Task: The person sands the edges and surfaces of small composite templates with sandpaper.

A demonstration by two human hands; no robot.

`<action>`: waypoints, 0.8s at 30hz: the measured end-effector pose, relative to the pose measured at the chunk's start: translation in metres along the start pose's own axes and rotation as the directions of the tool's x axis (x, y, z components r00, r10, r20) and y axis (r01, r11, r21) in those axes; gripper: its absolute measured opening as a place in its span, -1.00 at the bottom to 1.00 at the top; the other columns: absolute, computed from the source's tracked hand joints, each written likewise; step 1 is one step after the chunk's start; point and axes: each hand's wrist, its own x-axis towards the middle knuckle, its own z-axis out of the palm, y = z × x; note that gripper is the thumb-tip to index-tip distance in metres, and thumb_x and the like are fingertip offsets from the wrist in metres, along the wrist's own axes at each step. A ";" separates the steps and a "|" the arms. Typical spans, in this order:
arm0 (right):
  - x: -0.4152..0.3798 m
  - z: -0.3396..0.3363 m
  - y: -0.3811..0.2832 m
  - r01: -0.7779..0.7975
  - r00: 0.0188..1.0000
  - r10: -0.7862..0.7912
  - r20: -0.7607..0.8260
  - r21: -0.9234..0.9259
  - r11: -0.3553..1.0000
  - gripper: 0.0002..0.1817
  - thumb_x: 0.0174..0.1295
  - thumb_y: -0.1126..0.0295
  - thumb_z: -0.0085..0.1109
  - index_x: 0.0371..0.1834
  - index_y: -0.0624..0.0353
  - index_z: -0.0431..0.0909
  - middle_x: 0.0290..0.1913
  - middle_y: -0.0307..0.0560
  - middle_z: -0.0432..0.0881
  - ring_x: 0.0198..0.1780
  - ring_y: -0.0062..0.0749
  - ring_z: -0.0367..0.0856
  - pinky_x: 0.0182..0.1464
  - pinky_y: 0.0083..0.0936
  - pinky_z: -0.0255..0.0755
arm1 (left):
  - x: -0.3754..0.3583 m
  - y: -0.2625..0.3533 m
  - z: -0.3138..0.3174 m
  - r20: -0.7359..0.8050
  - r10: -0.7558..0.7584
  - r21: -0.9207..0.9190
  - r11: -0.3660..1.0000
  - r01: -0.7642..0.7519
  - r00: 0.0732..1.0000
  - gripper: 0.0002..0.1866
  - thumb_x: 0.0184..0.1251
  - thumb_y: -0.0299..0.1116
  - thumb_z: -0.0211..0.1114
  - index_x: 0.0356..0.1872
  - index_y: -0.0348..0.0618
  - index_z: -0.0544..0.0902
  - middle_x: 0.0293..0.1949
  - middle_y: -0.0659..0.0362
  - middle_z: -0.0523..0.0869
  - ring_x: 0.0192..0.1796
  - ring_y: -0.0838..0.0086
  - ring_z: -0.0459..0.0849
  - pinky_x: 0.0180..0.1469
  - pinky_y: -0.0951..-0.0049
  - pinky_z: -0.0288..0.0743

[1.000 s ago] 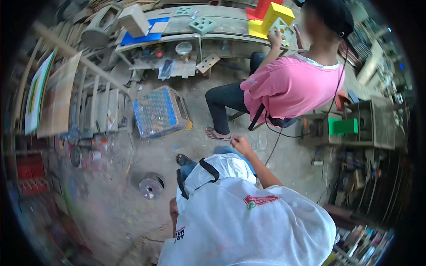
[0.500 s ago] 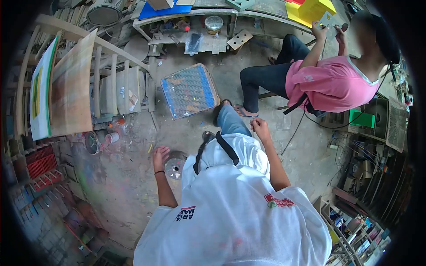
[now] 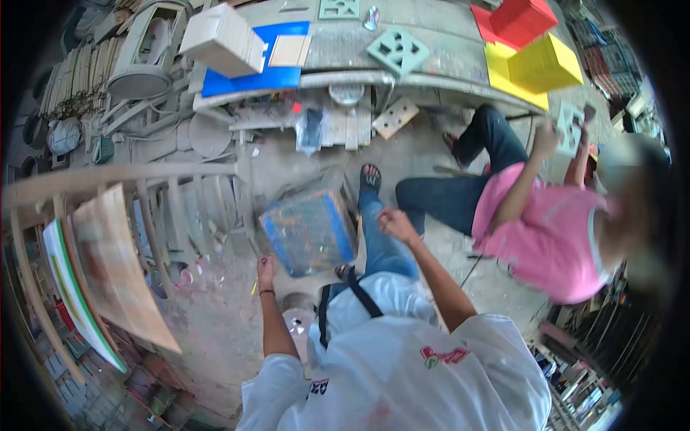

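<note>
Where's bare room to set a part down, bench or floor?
Bench: between blue sheet and nearer green cutout block; also between that block and yellow sheet. Floor: between leaning board and left forearm. Crowded: bench's left end, pale box and tan square on blue; right end, red box and yellow box.

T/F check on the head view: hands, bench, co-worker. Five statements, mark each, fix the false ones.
1. Left hand has a dark band at its wrist. True.
2. Right hand holds a red block. False: no object shows in it.
3. Yellow block stands on a yellow sheet. True.
4. Blue sheet lies on the floor. False: it lies on the bench.
5. Co-worker in pink holds a tile. True.
</note>
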 end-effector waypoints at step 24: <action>0.174 0.164 0.000 -0.514 0.858 0.499 -0.122 -0.213 0.831 -0.03 0.26 -0.24 0.13 0.52 0.23 0.07 0.21 0.54 0.49 0.27 0.38 0.46 0.31 -0.06 0.35 | 0.151 0.058 0.039 0.070 -0.115 0.069 0.992 0.110 0.991 -0.33 0.40 0.05 0.27 0.22 -0.42 0.51 0.07 0.06 0.66 0.06 0.35 0.58 0.18 0.37 0.40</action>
